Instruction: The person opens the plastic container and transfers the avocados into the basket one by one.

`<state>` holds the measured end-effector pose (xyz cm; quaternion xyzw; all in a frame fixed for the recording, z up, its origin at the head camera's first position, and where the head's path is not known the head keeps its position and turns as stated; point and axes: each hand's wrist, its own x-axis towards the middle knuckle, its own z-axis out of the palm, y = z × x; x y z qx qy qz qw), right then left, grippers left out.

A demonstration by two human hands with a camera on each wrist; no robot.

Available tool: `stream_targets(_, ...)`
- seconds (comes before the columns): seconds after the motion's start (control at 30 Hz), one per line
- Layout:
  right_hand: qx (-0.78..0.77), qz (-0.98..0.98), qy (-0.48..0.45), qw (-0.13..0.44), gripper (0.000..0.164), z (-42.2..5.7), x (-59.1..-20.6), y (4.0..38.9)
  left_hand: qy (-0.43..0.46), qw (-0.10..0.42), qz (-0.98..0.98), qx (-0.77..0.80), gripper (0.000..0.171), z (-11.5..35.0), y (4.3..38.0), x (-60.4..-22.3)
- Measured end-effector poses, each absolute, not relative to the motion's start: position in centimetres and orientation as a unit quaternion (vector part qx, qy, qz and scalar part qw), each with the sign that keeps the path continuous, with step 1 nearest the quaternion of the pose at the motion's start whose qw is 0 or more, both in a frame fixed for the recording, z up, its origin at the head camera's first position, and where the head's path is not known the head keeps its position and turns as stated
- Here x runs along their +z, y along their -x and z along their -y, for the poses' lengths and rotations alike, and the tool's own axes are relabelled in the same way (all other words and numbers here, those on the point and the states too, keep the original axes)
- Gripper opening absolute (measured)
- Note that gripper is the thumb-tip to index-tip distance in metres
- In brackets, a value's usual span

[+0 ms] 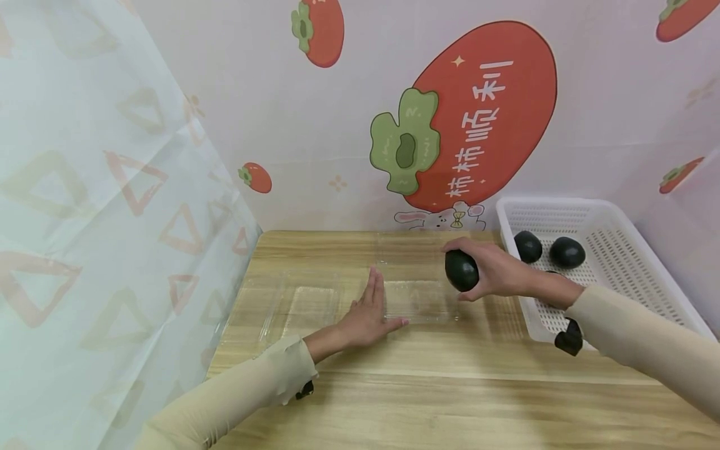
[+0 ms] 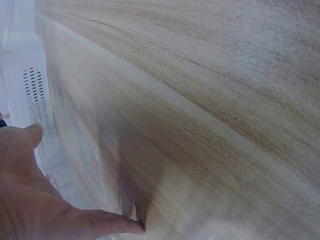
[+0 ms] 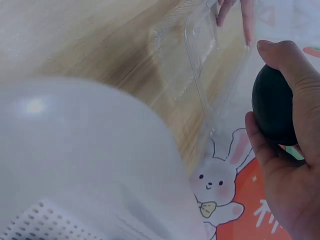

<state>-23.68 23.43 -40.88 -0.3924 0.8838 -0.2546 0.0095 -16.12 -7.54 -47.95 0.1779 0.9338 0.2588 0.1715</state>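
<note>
My right hand [image 1: 488,267] grips a dark green avocado [image 1: 462,271] above the right side of a clear plastic clamshell box [image 1: 419,300]. In the right wrist view, the thumb and fingers curl round the avocado [image 3: 274,105]. The box lies with its lid folded back toward the wall. My left hand [image 1: 368,315] rests at the box's left edge, fingers straight and thumb along the near side. In the left wrist view, the thumb and fingers of the left hand [image 2: 45,205] spread beside the clear plastic.
A white perforated basket [image 1: 647,250] stands at the right with several avocados [image 1: 567,252] inside. Another clear plastic box [image 1: 306,306] lies on the wooden table [image 1: 427,400] at the left. A patterned wall covering [image 1: 337,125] rises behind the table.
</note>
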Motion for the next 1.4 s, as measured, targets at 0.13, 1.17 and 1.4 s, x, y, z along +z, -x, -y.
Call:
stream_targets(0.13,-0.251,-0.887,0.387,0.007,0.091,-24.0,-40.7,23.7,-0.179,0.172,-0.933,0.262,0.114,7.5,16.1,-47.9)
stream_targets(1.17,-0.203,-0.908,0.364,-0.048,0.094,-28.8,-39.8,23.3,-0.179,0.169,-0.933,0.263,0.113,7.5,16.2,-48.2)
stream_targets(1.4,-0.204,-0.904,0.367,-0.078,0.093,-30.0,-39.4,23.0,-0.181,0.168,-0.933,0.263,0.114,7.6,16.2,-48.1)
